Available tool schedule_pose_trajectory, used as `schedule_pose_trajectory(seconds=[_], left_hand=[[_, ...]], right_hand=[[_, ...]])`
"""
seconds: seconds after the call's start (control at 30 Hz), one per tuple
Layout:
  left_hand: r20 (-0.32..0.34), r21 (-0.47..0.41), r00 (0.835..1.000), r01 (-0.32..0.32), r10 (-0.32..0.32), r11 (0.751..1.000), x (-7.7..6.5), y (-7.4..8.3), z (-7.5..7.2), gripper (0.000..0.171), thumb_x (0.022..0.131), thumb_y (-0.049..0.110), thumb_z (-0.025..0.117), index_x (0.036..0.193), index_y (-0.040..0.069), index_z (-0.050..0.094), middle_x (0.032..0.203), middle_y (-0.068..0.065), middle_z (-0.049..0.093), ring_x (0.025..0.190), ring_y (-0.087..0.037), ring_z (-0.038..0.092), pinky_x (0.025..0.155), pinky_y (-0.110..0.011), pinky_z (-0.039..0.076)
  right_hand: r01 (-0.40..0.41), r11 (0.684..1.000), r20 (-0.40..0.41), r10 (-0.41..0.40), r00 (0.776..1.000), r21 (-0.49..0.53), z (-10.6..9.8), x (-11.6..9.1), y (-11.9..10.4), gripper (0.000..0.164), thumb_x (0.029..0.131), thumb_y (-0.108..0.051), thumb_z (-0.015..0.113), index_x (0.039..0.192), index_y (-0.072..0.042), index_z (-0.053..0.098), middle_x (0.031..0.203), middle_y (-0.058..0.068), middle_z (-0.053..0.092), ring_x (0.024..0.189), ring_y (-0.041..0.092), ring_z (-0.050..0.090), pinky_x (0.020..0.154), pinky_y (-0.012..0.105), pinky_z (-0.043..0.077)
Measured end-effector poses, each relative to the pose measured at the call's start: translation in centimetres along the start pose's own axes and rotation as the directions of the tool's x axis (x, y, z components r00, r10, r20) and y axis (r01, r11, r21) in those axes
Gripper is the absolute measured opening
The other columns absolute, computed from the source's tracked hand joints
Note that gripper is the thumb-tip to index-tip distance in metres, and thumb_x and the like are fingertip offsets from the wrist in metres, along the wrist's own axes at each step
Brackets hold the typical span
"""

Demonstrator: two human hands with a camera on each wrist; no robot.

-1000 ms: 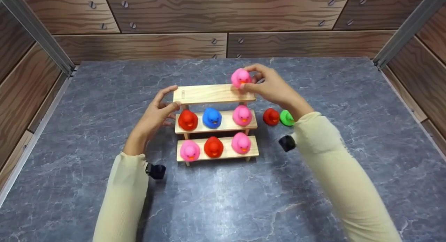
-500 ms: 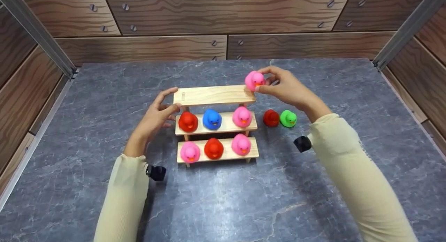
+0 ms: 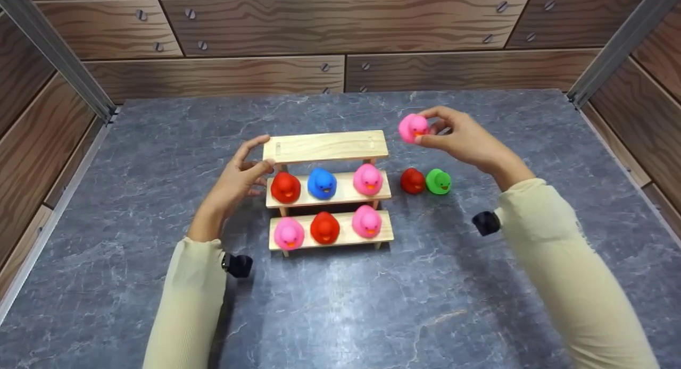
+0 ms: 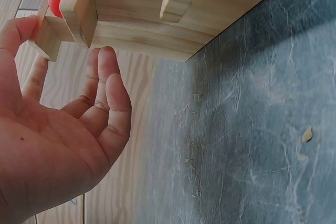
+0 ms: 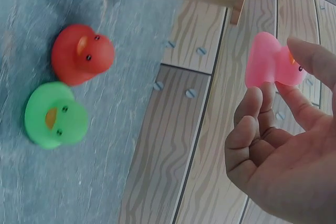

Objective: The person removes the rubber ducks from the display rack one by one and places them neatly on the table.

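My right hand (image 3: 468,144) pinches a pink rubber duck (image 3: 413,127) between thumb and fingers, in the air right of the three-tier wooden shelf (image 3: 325,147). In the right wrist view the duck (image 5: 265,60) is held near the fingertips. My left hand (image 3: 234,180) grips the left end of the top board with thumb and index finger; the left wrist view shows its other fingers (image 4: 116,106) loosely bent beside the shelf's side. The middle board bears a red duck (image 3: 285,187), a blue duck (image 3: 322,183) and a pink duck (image 3: 368,179).
On the bottom board sit a pink duck (image 3: 289,233), a red duck (image 3: 324,227) and another pink duck (image 3: 366,221). A red duck (image 3: 412,181) and a green duck (image 3: 438,182) stand on the grey marbled table (image 3: 340,305), right of the shelf. Wood-patterned panels (image 3: 213,74) enclose it.
My right hand has moved right with the pink duck, from the right end of the top board to beyond it. The left hand keeps its hold on the shelf.
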State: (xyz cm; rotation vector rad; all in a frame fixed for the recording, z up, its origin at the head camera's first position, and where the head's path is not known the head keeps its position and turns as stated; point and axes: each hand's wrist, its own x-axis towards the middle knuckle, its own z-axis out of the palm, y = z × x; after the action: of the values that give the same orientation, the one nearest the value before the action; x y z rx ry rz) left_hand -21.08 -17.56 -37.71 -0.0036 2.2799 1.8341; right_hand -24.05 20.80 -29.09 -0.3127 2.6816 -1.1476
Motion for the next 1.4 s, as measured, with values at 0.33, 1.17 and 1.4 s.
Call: schedule_pose_trajectory(seconds=[0.33, 1.17, 1.4], left_hand=[[-0.001, -0.002, 1.0, 0.0, 0.0, 1.0, -0.1, 0.1, 0.0, 0.056, 0.098, 0.032, 0.056, 0.148, 0.03, 0.032, 0.106, -0.008, 0.054, 0.076, -0.013, 0.056, 0.066, -0.027, 0.048], [-0.004, -0.009, 1.0, -0.002, 0.002, 1.0, -0.1, 0.0, 0.0, 0.056, 0.098, 0.031, 0.056, 0.148, 0.03, 0.032, 0.113, -0.014, 0.055, 0.074, -0.01, 0.055, 0.065, -0.025, 0.048], [0.0, -0.007, 1.0, 0.003, -0.003, 1.0, -0.1, 0.1, 0.0, 0.056, 0.098, 0.032, 0.056, 0.148, 0.031, 0.032, 0.115, -0.015, 0.054, 0.076, -0.011, 0.055, 0.066, -0.025, 0.047]], right_hand=[[-0.033, 0.999, -0.001, 0.033, 0.999, -0.015, -1.6, -0.9, 1.8, 0.046, 0.093, -0.028, 0.063, 0.134, -0.011, 0.05, 0.1, 0.004, 0.052, 0.087, 0.017, 0.047, 0.071, 0.03, 0.04], [-0.082, 0.995, 0.01, 0.083, 0.997, -0.054, -4.2, -2.9, 6.8, 0.049, 0.093, -0.03, 0.064, 0.135, -0.009, 0.049, 0.105, 0.004, 0.052, 0.091, 0.013, 0.051, 0.076, 0.029, 0.044], [-0.076, 0.995, 0.02, 0.077, 0.997, -0.059, -4.1, -3.1, 8.5, 0.05, 0.093, -0.028, 0.064, 0.135, -0.006, 0.048, 0.104, 0.003, 0.052, 0.089, 0.009, 0.051, 0.075, 0.028, 0.043]])
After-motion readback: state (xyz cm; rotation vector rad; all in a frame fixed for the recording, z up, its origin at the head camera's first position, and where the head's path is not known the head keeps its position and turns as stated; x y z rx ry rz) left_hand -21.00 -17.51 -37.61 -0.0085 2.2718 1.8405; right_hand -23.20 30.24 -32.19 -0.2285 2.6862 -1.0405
